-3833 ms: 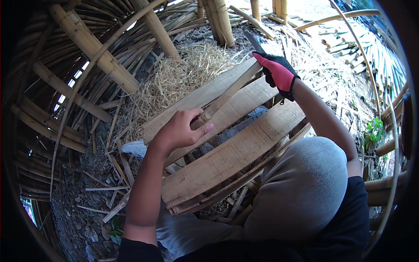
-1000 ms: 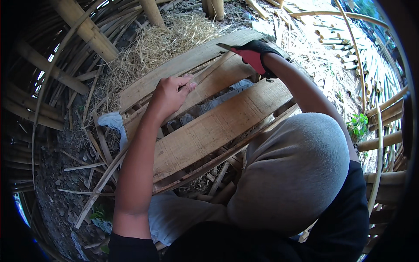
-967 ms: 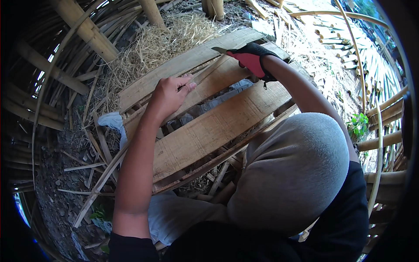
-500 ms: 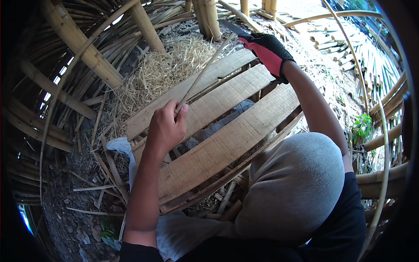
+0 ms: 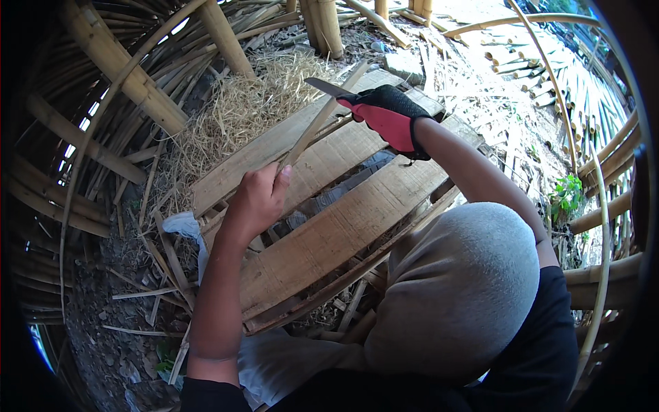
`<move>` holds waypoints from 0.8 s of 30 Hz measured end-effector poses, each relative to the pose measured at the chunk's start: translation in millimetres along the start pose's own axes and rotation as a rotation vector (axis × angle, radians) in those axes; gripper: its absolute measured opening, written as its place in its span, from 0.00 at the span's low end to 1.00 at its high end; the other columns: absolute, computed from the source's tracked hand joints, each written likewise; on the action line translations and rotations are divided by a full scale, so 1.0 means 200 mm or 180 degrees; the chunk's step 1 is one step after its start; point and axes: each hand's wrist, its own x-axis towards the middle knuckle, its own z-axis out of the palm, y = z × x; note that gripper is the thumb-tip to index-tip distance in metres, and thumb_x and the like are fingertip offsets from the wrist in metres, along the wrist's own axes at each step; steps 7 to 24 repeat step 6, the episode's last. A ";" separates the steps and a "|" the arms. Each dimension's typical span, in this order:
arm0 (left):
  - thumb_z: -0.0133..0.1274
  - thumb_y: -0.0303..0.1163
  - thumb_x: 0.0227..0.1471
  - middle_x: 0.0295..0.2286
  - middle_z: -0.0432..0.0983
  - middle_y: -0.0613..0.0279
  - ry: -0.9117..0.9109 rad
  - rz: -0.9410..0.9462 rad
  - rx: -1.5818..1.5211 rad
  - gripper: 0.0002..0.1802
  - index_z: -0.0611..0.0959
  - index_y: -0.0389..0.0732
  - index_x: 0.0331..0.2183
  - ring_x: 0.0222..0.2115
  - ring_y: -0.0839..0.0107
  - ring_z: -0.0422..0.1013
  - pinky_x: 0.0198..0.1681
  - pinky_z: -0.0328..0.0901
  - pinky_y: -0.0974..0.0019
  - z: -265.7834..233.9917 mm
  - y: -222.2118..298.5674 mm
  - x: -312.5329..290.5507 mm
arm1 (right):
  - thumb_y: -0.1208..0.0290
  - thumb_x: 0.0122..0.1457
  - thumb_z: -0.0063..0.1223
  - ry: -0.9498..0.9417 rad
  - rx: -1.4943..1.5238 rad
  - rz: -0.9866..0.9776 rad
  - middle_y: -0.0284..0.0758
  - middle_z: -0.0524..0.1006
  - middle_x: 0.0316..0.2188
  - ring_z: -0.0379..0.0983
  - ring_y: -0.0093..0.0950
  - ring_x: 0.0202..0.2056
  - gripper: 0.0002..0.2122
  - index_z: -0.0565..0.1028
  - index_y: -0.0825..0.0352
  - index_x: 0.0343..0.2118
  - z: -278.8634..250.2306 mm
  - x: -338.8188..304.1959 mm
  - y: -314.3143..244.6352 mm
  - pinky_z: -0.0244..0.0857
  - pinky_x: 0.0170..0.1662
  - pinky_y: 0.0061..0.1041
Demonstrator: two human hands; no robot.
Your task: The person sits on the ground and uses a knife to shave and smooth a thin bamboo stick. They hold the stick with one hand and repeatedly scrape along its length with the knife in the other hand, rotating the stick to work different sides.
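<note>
My bare left hand point(image 5: 257, 199) is closed round the lower end of a thin bamboo strip point(image 5: 314, 127), which slants up and away to the right above a slatted wooden bench point(image 5: 343, 240). My right hand point(image 5: 391, 117), in a pink and black glove, is closed on a knife. The knife's blade point(image 5: 325, 87) points left and lies across the strip near its upper part. The handle is hidden inside the glove.
Bamboo posts point(image 5: 226, 41) and stacked poles stand at the left and back. A heap of pale shavings point(image 5: 240, 117) lies beyond the bench. Cut bamboo poles point(image 5: 528, 65) lie at the far right. My covered knee point(image 5: 467, 275) rises close in front.
My right hand with the knife has come nearer and to the left, down along the strip. The strip now shows a broader face; my left hand has shifted slightly.
</note>
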 end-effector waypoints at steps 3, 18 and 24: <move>0.43 0.44 0.68 0.20 0.70 0.37 0.0056 0.0092 -0.0046 0.24 0.75 0.31 0.31 0.25 0.35 0.69 0.30 0.63 0.45 0.00 -0.01 0.01 | 0.56 0.64 0.56 0.0627 0.0034 -0.0236 0.29 0.76 0.22 0.68 0.20 0.24 0.16 0.82 0.65 0.31 -0.11 0.03 0.01 0.62 0.31 0.23; 0.44 0.45 0.67 0.22 0.71 0.35 0.0187 0.0270 -0.0118 0.23 0.76 0.31 0.33 0.27 0.35 0.70 0.31 0.63 0.44 0.01 -0.01 0.02 | 0.46 0.60 0.58 0.0918 -0.0221 -0.0072 0.37 0.81 0.24 0.72 0.27 0.27 0.21 0.86 0.63 0.33 -0.12 0.15 0.10 0.67 0.41 0.29; 0.44 0.45 0.67 0.22 0.71 0.35 0.0187 0.0270 -0.0118 0.23 0.76 0.31 0.33 0.27 0.35 0.70 0.31 0.63 0.44 0.01 -0.01 0.02 | 0.46 0.60 0.58 0.0918 -0.0221 -0.0072 0.37 0.81 0.24 0.72 0.27 0.27 0.21 0.86 0.63 0.33 -0.12 0.15 0.10 0.67 0.41 0.29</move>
